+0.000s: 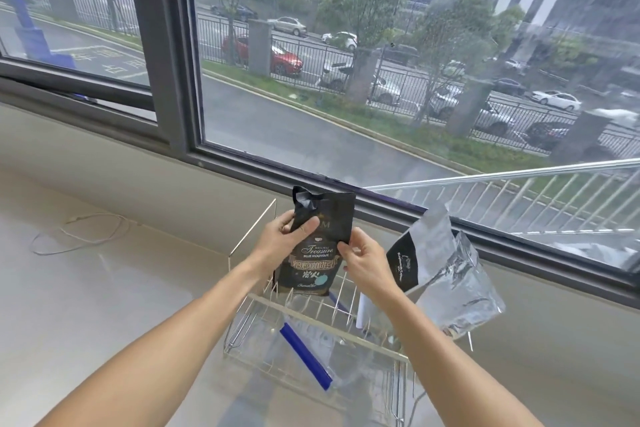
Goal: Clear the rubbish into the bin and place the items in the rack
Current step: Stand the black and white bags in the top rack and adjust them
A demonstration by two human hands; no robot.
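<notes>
Standing silver pouch (pixel 446 274) beside coffee bag (pixel 317 253)

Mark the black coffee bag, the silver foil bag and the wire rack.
black coffee bag (pixel 313 258): head view, on the printed front panel, between the two hands.
silver foil bag (pixel 450 274): head view, on its crinkled silver face.
wire rack (pixel 332 317): head view, on the near top rail.

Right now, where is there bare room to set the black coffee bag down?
Bare sill left of the wire rack, nearer than the white cord. The rack's right side is crowded by the silver bag; a blue-edged clear bag fills its front.
</notes>
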